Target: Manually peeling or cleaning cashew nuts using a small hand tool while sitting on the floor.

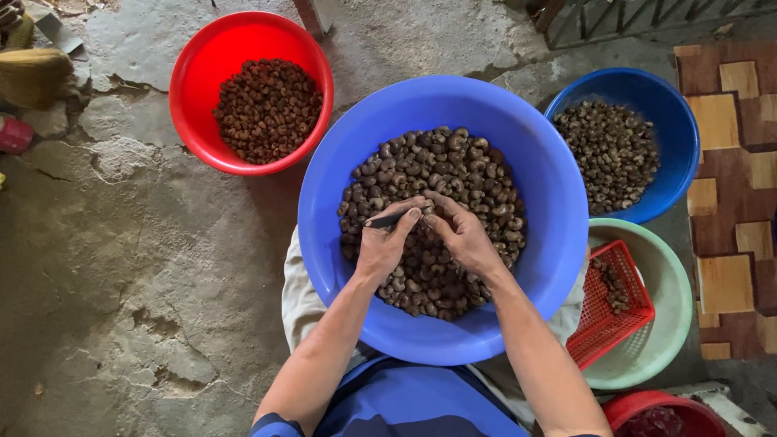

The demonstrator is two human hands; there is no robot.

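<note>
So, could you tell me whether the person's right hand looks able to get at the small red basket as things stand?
Probably yes. The right hand is over the big blue basin, and the red basket sits just beyond the basin's rim on that same side, open-topped in the pale green bowl, with nothing between.

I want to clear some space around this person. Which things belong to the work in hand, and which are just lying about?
In use:
- left hand holding a small dark tool
- right hand pinching a nut
- big blue basin of dark nuts

Lying about:
- red bowl
- small blue bowl
- pale green basin with red basket
- yellow cloth
</note>
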